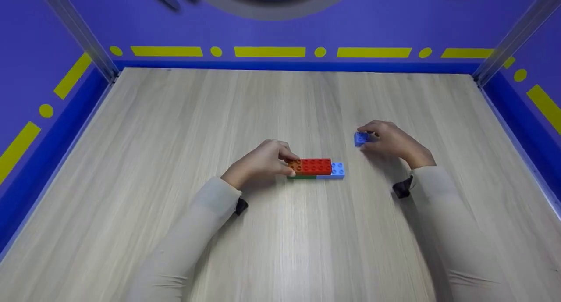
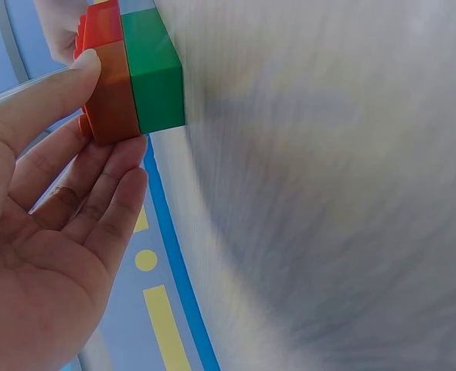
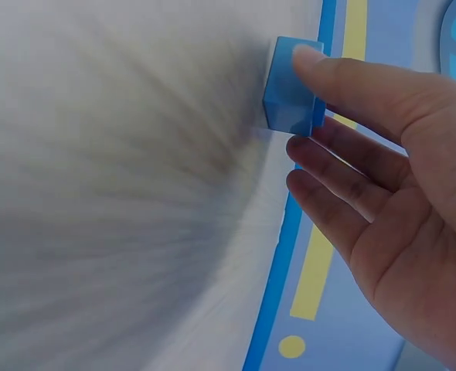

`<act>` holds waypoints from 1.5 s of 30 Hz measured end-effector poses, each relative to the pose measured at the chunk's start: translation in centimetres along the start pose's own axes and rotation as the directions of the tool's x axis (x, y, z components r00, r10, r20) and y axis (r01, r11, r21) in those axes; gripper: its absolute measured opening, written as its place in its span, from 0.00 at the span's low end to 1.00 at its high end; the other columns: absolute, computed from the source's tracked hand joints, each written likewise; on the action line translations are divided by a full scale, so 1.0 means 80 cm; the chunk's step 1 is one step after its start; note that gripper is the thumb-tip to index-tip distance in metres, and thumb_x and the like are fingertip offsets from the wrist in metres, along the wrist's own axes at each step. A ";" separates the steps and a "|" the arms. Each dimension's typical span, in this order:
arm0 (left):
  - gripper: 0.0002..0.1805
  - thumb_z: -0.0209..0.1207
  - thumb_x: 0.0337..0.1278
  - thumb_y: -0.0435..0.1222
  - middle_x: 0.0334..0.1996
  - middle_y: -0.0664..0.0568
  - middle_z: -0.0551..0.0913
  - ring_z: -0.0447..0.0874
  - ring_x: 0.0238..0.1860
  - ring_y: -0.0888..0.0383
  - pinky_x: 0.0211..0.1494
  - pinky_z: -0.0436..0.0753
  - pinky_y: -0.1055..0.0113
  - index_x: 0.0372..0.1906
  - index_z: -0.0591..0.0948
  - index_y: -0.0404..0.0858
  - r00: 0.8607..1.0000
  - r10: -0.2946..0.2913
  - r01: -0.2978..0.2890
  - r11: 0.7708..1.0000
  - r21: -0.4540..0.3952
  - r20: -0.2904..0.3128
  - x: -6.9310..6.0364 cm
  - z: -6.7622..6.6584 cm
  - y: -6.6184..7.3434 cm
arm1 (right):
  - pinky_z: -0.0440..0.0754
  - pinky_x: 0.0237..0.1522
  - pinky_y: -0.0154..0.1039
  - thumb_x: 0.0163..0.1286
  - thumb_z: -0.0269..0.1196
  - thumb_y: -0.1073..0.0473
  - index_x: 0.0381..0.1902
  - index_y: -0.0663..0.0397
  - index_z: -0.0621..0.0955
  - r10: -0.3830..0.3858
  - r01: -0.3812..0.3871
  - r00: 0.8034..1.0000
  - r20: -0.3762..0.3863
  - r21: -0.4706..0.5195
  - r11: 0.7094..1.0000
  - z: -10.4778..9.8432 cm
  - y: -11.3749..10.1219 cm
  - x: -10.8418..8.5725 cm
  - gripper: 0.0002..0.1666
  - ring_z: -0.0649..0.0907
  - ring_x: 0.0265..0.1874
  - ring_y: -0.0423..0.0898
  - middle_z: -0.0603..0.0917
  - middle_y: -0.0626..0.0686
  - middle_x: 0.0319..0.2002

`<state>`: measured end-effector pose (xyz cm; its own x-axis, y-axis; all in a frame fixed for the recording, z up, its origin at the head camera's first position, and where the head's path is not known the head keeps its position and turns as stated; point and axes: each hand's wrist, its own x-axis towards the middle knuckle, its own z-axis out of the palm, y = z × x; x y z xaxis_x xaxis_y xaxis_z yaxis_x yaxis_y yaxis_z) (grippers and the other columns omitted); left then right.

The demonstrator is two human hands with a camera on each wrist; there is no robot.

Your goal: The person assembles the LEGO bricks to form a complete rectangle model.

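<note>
My left hand (image 1: 266,159) pinches an orange toy building brick (image 1: 294,165) at the left end of a two-layer block. Beside the orange brick, a longer red brick (image 1: 316,166) shares the top layer. Beneath them lie a green brick (image 2: 157,73) and a light blue brick (image 1: 338,169), whose studs show at the right end. Farther back and to the right, my right hand (image 1: 396,143) holds a small blue brick (image 3: 290,89) between thumb and fingers, apart from the block. Whether this brick touches the table is hard to tell.
The bricks are on a wide wood-grain table (image 1: 175,118). Blue panels (image 1: 280,32) with yellow dashes and dots enclose its back and sides, with metal posts (image 1: 81,34) at the far corners.
</note>
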<state>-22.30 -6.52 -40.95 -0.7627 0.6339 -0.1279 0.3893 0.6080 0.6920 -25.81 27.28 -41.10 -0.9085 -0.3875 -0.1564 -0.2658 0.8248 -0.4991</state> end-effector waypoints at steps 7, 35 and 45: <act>0.21 0.71 0.46 0.35 0.40 0.52 0.83 0.75 0.42 0.54 0.45 0.70 0.70 0.51 0.85 0.41 1.000 -0.017 0.017 1.000 -0.007 -0.003 0.000 0.000 0.000 | 0.74 0.58 0.57 0.64 0.64 0.66 0.61 0.67 0.75 0.014 -0.014 1.000 -0.020 0.005 1.000 0.003 0.002 0.002 0.27 0.77 0.56 0.60 0.78 0.66 0.57; 0.21 0.72 0.46 0.34 0.41 0.50 0.84 0.75 0.39 0.57 0.43 0.72 0.70 0.50 0.85 0.39 1.000 -0.025 0.025 0.999 -0.019 -0.010 0.001 0.001 0.002 | 0.75 0.58 0.55 0.63 0.65 0.64 0.59 0.65 0.76 -0.008 0.009 0.999 -0.033 0.031 0.999 0.004 -0.001 -0.006 0.26 0.79 0.53 0.57 0.79 0.63 0.54; 0.21 0.72 0.46 0.34 0.39 0.50 0.83 0.71 0.36 0.61 0.41 0.70 0.72 0.50 0.85 0.39 1.000 -0.017 0.017 0.999 -0.034 -0.007 0.001 0.000 0.001 | 0.77 0.56 0.54 0.62 0.66 0.64 0.57 0.66 0.78 -0.067 0.068 0.997 -0.046 0.005 0.998 0.002 -0.013 -0.009 0.25 0.80 0.52 0.59 0.80 0.65 0.54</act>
<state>-22.28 -6.40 -40.90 -0.7729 0.6201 -0.1344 0.3585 0.6016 0.7139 -24.79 26.63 -40.57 -0.9025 -0.4227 -0.0830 -0.3251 0.7948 -0.5125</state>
